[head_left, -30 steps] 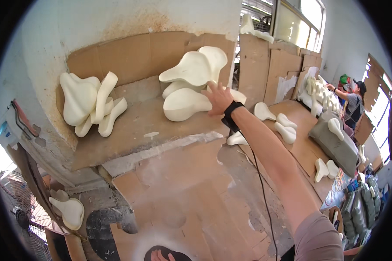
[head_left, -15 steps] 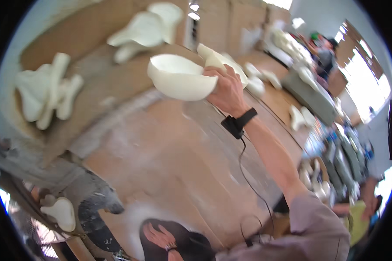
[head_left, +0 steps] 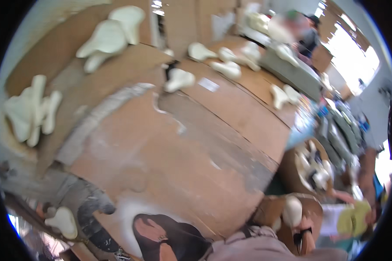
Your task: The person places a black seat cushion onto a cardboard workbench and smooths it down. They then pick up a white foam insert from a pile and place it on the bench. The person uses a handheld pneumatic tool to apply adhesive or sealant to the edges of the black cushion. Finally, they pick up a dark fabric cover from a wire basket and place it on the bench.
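Observation:
My left hand (head_left: 150,229) rests on dark cloth at the lower edge, its fingers stretched out and nothing in them. My right hand (head_left: 305,223), with a black strap at the wrist, reaches into a cardboard box (head_left: 314,209) at the lower right. It grips the lower edge of a cream saddle-shaped piece (head_left: 292,212), smooth and rounded; the fingers are partly hidden and blurred. Part of another pale piece (head_left: 276,224) shows low in the same box. In front of me lies a dusty brown board (head_left: 161,161).
Several cream saddle-shaped pieces lie along the far side, including a pair (head_left: 111,35) at the far left and one (head_left: 180,80) near the middle. A fuller box (head_left: 298,167) stands at the right. A person (head_left: 308,41) is at the far right, another (head_left: 353,217) nearer.
My right hand has swung from the far middle down to the box at the lower right, carrying a cream piece. The view has turned slightly to the right. My left hand stays on the dark cloth.

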`<action>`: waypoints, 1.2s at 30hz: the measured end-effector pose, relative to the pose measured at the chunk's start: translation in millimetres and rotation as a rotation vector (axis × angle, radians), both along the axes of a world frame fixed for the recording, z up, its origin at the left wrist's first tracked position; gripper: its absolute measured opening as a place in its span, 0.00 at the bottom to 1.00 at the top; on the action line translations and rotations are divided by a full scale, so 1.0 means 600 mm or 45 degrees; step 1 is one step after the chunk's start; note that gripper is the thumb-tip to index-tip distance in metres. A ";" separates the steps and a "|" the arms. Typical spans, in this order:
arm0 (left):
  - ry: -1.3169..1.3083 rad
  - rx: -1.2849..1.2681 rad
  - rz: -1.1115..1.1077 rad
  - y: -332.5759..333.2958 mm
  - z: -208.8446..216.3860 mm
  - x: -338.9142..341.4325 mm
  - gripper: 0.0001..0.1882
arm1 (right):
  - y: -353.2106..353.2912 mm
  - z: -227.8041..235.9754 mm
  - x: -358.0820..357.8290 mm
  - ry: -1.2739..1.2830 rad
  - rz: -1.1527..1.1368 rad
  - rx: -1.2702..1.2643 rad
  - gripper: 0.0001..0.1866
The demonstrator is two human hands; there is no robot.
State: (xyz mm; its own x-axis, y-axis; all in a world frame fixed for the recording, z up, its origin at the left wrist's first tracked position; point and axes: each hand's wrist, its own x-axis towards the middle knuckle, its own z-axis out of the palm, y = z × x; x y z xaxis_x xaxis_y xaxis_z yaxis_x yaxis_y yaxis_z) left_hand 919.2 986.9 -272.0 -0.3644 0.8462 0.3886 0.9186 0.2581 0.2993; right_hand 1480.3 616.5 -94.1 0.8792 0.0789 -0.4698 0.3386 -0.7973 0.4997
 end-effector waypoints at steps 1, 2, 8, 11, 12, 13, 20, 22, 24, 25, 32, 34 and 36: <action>-0.015 -0.064 0.006 0.006 0.009 0.000 0.22 | 0.042 -0.013 -0.035 -0.193 0.052 -0.225 0.43; -0.052 -0.081 0.047 0.007 0.016 -0.002 0.23 | 0.080 -0.051 -0.010 -0.176 0.187 -0.061 0.45; -0.128 -0.055 0.083 0.008 0.048 -0.007 0.25 | 0.785 0.134 -0.109 0.344 1.181 1.583 0.32; -0.173 -0.082 0.084 0.010 0.104 0.002 0.25 | 1.126 0.245 -0.213 0.453 1.530 1.993 0.28; -0.188 -0.072 0.077 0.013 0.100 0.006 0.25 | 1.223 0.278 -0.241 0.380 1.732 2.121 0.27; -0.182 -0.064 0.081 0.012 0.090 0.004 0.25 | 1.314 0.306 -0.290 0.453 1.709 2.213 0.28; -0.189 -0.125 0.095 0.029 0.087 -0.002 0.24 | 1.697 0.323 -0.578 -0.028 2.260 1.965 0.29; -0.176 -0.114 0.084 0.035 0.083 -0.001 0.24 | 1.752 0.315 -0.637 -0.325 2.735 1.711 0.24; -0.200 -0.213 0.129 0.022 0.057 -0.010 0.27 | 1.778 0.313 -0.710 -0.574 2.702 1.493 0.22; -0.214 -0.261 0.146 0.014 0.043 -0.013 0.29 | 1.788 0.311 -0.735 -0.698 2.675 1.378 0.22; -0.227 -0.230 0.110 0.042 0.076 -0.014 0.27 | 1.877 0.292 -0.805 -0.960 2.342 1.185 0.15; -0.232 -0.234 0.084 0.047 0.090 -0.015 0.27 | 1.876 0.283 -0.796 -0.885 2.338 1.076 0.16; -0.209 -0.241 0.109 0.041 0.097 -0.018 0.26 | 1.847 0.288 -0.789 -0.836 2.407 1.220 0.17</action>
State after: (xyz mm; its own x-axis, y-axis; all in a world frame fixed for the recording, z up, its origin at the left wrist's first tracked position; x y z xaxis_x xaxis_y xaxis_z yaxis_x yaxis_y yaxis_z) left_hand 908.5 1011.7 -214.1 -0.4829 0.8616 0.1561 0.8342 0.3984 0.3814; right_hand 1007.1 1724.7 78.9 -0.5039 0.7322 0.4582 0.7789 0.1559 0.6074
